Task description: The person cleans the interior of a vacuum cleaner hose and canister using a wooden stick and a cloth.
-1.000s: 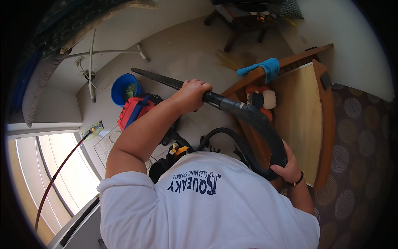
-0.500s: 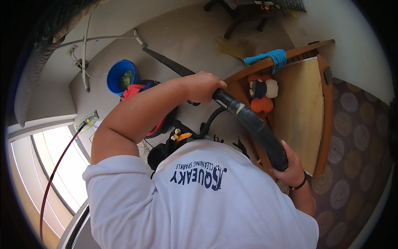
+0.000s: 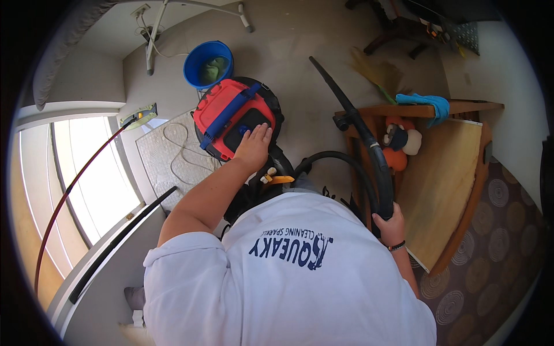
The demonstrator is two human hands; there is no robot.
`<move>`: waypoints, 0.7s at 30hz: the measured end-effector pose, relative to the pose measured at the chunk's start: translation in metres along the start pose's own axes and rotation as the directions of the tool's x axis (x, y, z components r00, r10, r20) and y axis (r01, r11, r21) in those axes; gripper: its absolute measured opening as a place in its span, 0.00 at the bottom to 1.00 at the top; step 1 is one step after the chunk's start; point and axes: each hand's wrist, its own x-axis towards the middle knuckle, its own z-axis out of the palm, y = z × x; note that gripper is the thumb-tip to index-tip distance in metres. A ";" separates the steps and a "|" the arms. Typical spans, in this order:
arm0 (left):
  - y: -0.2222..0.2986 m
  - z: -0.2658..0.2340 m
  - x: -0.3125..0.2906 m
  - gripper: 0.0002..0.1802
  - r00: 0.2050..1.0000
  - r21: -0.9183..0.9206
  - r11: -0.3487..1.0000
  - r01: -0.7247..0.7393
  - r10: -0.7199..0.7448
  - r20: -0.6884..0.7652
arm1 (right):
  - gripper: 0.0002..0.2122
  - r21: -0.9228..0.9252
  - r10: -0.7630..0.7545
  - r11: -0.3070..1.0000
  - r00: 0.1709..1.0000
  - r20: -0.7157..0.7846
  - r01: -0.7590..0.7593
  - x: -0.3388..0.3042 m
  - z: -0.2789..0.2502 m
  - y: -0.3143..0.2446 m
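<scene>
My left hand [image 3: 254, 147] lies on the black top of a red and black canister vacuum cleaner [image 3: 221, 96], its fingers stretched out beside a blue knob [image 3: 243, 130]. A blue carrying handle crosses the lid. At the right, my right hand [image 3: 391, 225] grips the curved black end of the vacuum wand [image 3: 383, 179]. The wand slants up and away to the left, its far tip over the floor. From the grip a black hose [image 3: 332, 154] loops back toward the vacuum cleaner.
A blue bucket [image 3: 192, 72] with a green cloth stands behind the vacuum cleaner. To the right is a wooden furniture piece [image 3: 447, 190] holding plush toys [image 3: 397, 141], a turquoise cloth [image 3: 430, 105] over its edge. A broom [image 3: 375, 69] lies beyond. Cord runs across a pale mat [image 3: 161, 150].
My left hand has let go of the wand and moved down-left onto the vacuum cleaner's top. The wand has swung rightward, still in my right hand. The view has shifted, showing more of the vacuum cleaner.
</scene>
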 end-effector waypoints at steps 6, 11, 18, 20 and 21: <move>-0.059 0.041 -0.011 0.26 0.966 0.170 0.977 0.127 -0.161 0.204 | 0.21 -0.055 -0.021 0.998 0.996 0.086 0.025 0.026 0.015 0.011; -0.054 0.040 -0.003 0.28 0.948 0.201 0.962 0.184 -0.228 0.223 | 0.21 -0.127 0.031 0.992 0.975 0.222 -0.002 0.025 0.015 -0.009; -0.055 0.035 -0.005 0.34 0.984 0.073 0.982 0.173 -0.175 0.023 | 0.28 -0.051 -0.031 0.998 0.972 0.233 0.044 0.015 0.027 -0.047; -0.060 0.019 -0.003 0.35 0.979 0.074 0.978 0.194 -0.188 -0.080 | 0.29 -0.048 -0.016 0.998 0.966 0.258 0.030 0.011 0.024 -0.048; -0.062 0.011 -0.004 0.36 0.961 0.067 0.973 0.222 -0.207 -0.185 | 0.29 -0.032 -0.032 0.999 0.962 0.272 0.042 0.008 0.021 -0.046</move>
